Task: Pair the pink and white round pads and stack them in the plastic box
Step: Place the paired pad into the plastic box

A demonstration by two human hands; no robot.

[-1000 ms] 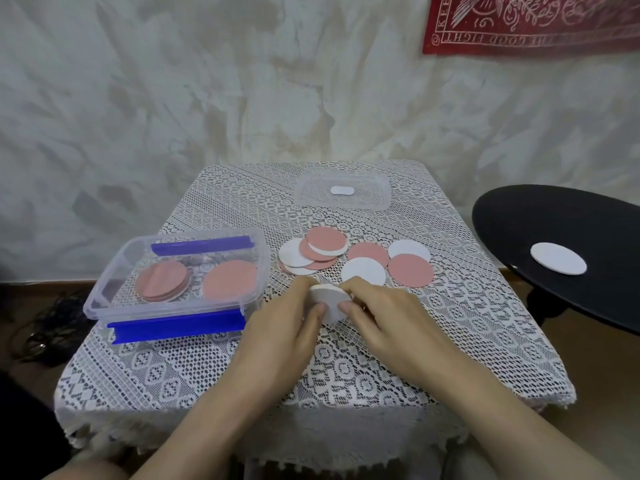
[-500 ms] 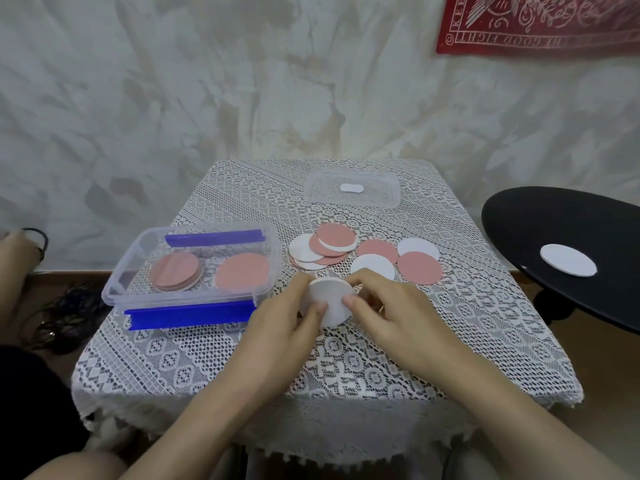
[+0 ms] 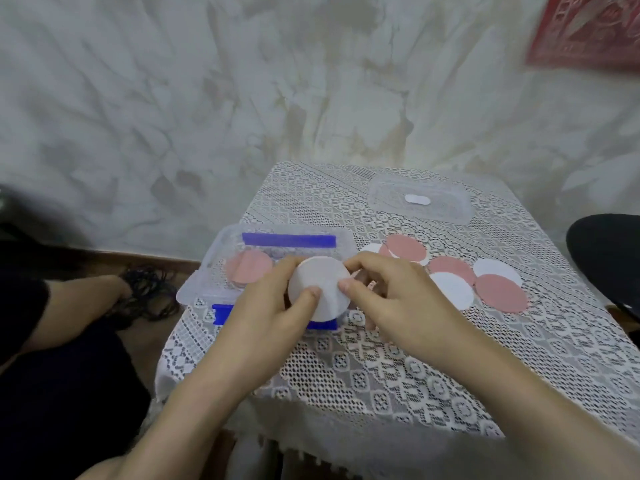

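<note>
1. Two hands hold one white pad [image 3: 320,292] over the right half of the plastic box [image 3: 204,275]. The left hand [image 3: 266,306] and the right hand [image 3: 391,303] each keep a narrow grip on it, with the thumb on its face and the fingers behind its edge.
2. The plastic box stands open at the left side of the desk [image 3: 415,368]. A low stack of pink pads [image 3: 249,271] lies in its left part.
3. A clear lid [image 3: 446,213] lies flat at the far side of the desk.
4. Several loose pads [image 3: 450,282], pink and white, lie overlapping on the lace cloth to the right of the box.
5. The hands and the held pad cover the right half of the box and most of the front blue clip [image 3: 221,311]. Whether a pink pad sits behind the white one cannot be told.
6. A black round surface [image 3: 609,251] is cut off by the right edge, and the red cloth [image 3: 588,29] on the wall is blurred.
</note>
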